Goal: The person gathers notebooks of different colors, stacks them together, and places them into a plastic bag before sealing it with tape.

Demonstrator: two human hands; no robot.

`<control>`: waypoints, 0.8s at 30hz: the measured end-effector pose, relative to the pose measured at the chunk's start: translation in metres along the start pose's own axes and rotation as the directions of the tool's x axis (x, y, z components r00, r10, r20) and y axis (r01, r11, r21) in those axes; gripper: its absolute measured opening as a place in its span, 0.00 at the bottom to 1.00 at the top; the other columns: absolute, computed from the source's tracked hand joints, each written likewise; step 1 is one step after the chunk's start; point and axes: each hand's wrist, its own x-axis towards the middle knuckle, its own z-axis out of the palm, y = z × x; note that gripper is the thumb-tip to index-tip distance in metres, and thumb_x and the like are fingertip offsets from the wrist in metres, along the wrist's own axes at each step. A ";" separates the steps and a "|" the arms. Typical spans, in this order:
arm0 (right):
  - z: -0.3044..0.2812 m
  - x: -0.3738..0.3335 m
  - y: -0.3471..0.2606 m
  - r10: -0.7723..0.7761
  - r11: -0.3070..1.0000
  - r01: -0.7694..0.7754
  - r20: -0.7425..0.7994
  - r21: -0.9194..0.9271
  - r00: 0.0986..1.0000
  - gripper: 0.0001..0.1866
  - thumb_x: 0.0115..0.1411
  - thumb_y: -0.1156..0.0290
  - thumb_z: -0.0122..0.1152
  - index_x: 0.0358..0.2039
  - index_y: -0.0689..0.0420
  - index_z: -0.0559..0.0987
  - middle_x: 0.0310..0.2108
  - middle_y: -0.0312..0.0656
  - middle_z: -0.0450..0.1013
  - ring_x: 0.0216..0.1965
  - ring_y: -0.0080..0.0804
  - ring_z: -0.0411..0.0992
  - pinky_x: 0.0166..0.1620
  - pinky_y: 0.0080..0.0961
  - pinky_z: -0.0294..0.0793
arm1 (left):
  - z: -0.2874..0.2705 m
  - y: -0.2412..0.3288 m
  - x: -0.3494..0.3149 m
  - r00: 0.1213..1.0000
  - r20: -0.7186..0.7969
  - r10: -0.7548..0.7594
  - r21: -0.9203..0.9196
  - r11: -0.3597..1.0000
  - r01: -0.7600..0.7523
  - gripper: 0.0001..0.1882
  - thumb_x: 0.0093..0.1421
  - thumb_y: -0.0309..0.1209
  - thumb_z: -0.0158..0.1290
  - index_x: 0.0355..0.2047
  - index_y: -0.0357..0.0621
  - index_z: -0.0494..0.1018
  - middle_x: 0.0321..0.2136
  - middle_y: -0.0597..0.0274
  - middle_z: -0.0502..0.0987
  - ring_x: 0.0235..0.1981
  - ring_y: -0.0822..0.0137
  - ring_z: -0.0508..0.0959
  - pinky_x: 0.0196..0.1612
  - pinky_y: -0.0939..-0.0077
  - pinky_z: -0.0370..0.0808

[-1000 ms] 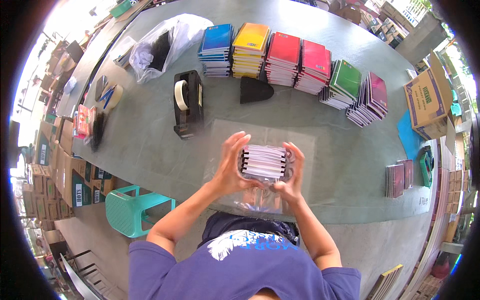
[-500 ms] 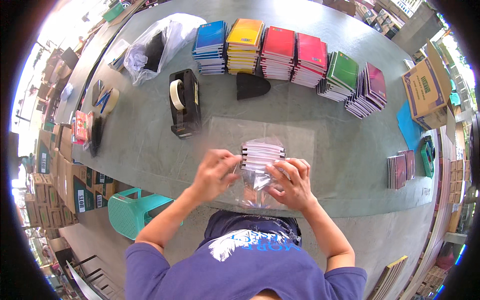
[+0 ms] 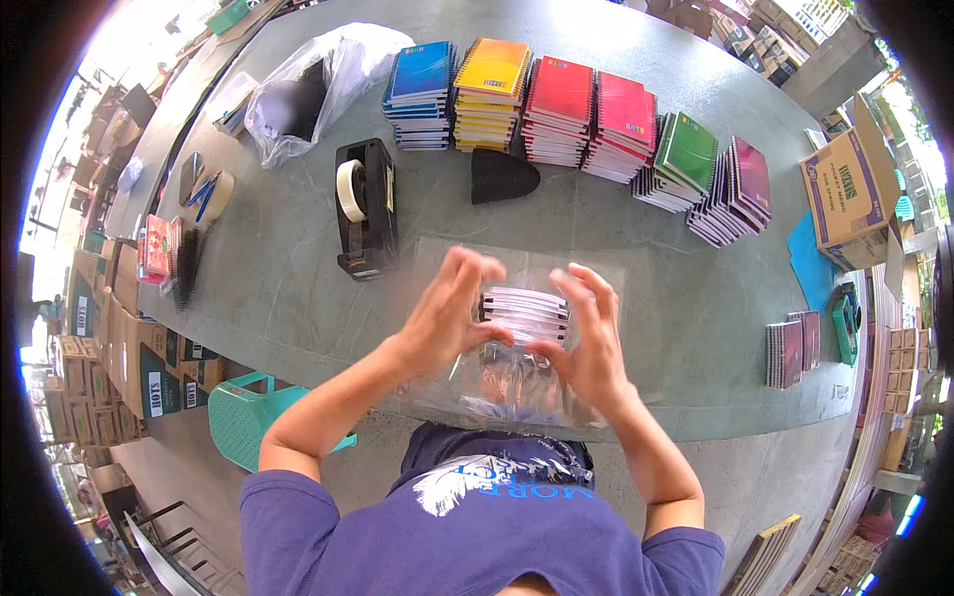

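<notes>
A small stack of notebooks [image 3: 527,310] stands edge-up in front of me, wrapped in a clear plastic bag [image 3: 515,382] whose loose part spreads toward my body. At its left is my left hand [image 3: 452,306], fingers raised and curved, with the thumb reaching the stack's near edge. My right hand [image 3: 594,333] mirrors it on the other side, its thumb at the near right corner and its fingers apart. Both hands are open around the stack. Beneath lie more flat clear plastic bags [image 3: 608,288].
A black tape dispenser [image 3: 368,209] and a black curved pad [image 3: 502,177] stand beyond my hands. Notebook piles in blue [image 3: 417,94], yellow, red, green [image 3: 686,149] and maroon line the back. At right are a cardboard box [image 3: 850,189], two small maroon stacks [image 3: 785,353] and a green dispenser [image 3: 847,323].
My left hand has moved in toward the stack and its fingers have risen. My right hand has let go of the bunched plastic and spread its fingers. The loose plastic now lies flatter.
</notes>
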 end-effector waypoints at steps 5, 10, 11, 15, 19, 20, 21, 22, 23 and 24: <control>-0.015 0.044 0.014 0.304 0.866 -0.474 0.585 0.158 0.752 0.22 0.36 0.72 0.74 0.35 0.57 0.78 0.36 0.40 0.71 0.46 0.35 0.68 0.49 0.30 0.67 | -0.012 -0.021 0.031 0.910 0.407 -0.078 -0.136 0.980 0.145 0.22 0.38 0.30 0.68 0.35 0.42 0.74 0.25 0.63 0.71 0.27 0.66 0.73 0.31 0.75 0.71; -0.011 0.040 0.005 -0.064 0.998 0.068 0.354 0.003 0.933 0.10 0.42 0.74 0.65 0.29 0.58 0.78 0.30 0.40 0.71 0.38 0.37 0.70 0.43 0.30 0.69 | -0.010 0.007 0.026 0.885 0.459 0.077 0.239 0.949 -0.207 0.12 0.49 0.31 0.58 0.33 0.39 0.74 0.31 0.55 0.75 0.33 0.57 0.75 0.36 0.65 0.74; -0.008 0.037 0.001 -0.087 0.989 0.124 0.361 -0.082 0.929 0.08 0.42 0.74 0.63 0.27 0.57 0.78 0.31 0.40 0.71 0.38 0.38 0.69 0.43 0.31 0.69 | -0.009 0.012 0.021 0.885 0.459 0.077 0.239 0.949 -0.206 0.12 0.49 0.31 0.58 0.33 0.39 0.74 0.31 0.55 0.75 0.33 0.57 0.75 0.36 0.65 0.74; -0.007 0.021 -0.017 -0.152 0.878 0.313 0.408 -0.362 0.900 0.07 0.42 0.75 0.59 0.25 0.56 0.74 0.31 0.40 0.70 0.39 0.37 0.69 0.41 0.32 0.68 | -0.011 0.030 0.000 0.896 0.437 0.079 0.372 0.891 -0.260 0.17 0.46 0.33 0.59 0.35 0.35 0.73 0.35 0.54 0.75 0.39 0.57 0.73 0.43 0.66 0.71; -0.016 -0.015 -0.017 -0.293 0.862 0.404 0.350 -0.305 0.890 0.20 0.47 0.73 0.54 0.44 0.55 0.75 0.45 0.46 0.71 0.51 0.40 0.66 0.53 0.36 0.65 | -0.003 0.015 -0.030 0.918 0.302 0.256 0.508 0.772 -0.382 0.16 0.45 0.31 0.56 0.35 0.38 0.75 0.37 0.58 0.75 0.42 0.60 0.72 0.43 0.66 0.69; -0.013 -0.026 -0.007 -0.287 0.870 0.400 0.364 -0.289 0.886 0.23 0.49 0.72 0.53 0.48 0.53 0.74 0.53 0.47 0.67 0.57 0.42 0.63 0.57 0.40 0.61 | 0.000 0.012 -0.037 0.908 0.260 0.327 0.515 0.749 -0.417 0.15 0.45 0.31 0.57 0.34 0.38 0.75 0.38 0.59 0.75 0.42 0.61 0.72 0.42 0.67 0.69; -0.008 -0.031 -0.001 -0.283 0.871 0.397 0.366 -0.289 0.886 0.23 0.49 0.72 0.53 0.48 0.53 0.74 0.53 0.47 0.67 0.57 0.42 0.63 0.57 0.40 0.61 | 0.002 0.009 -0.042 0.892 0.219 0.396 0.523 0.724 -0.450 0.15 0.45 0.31 0.57 0.34 0.39 0.76 0.38 0.60 0.75 0.42 0.62 0.71 0.42 0.67 0.69; -0.004 -0.036 0.004 -0.330 0.868 0.410 0.291 -0.279 0.898 0.22 0.49 0.72 0.52 0.48 0.52 0.75 0.53 0.47 0.66 0.57 0.42 0.63 0.57 0.41 0.61 | 0.004 0.007 -0.046 0.892 0.183 0.414 0.525 0.726 -0.445 0.16 0.45 0.31 0.57 0.36 0.40 0.75 0.38 0.61 0.75 0.41 0.63 0.71 0.41 0.68 0.68; -0.001 -0.040 0.008 -0.374 0.865 0.422 0.212 -0.271 0.903 0.21 0.50 0.72 0.52 0.47 0.51 0.76 0.54 0.47 0.66 0.57 0.42 0.63 0.57 0.41 0.61 | 0.006 0.005 -0.049 0.892 0.184 0.412 0.521 0.729 -0.444 0.16 0.45 0.31 0.57 0.36 0.40 0.75 0.38 0.61 0.75 0.41 0.63 0.71 0.41 0.68 0.68; 0.002 -0.042 0.011 -0.373 0.865 0.421 0.211 -0.274 0.903 0.21 0.50 0.72 0.52 0.47 0.51 0.76 0.54 0.47 0.66 0.57 0.42 0.63 0.57 0.41 0.61 | 0.005 0.003 -0.048 0.897 0.167 0.410 0.501 0.748 -0.435 0.15 0.47 0.31 0.57 0.36 0.41 0.75 0.38 0.61 0.74 0.41 0.62 0.71 0.40 0.67 0.68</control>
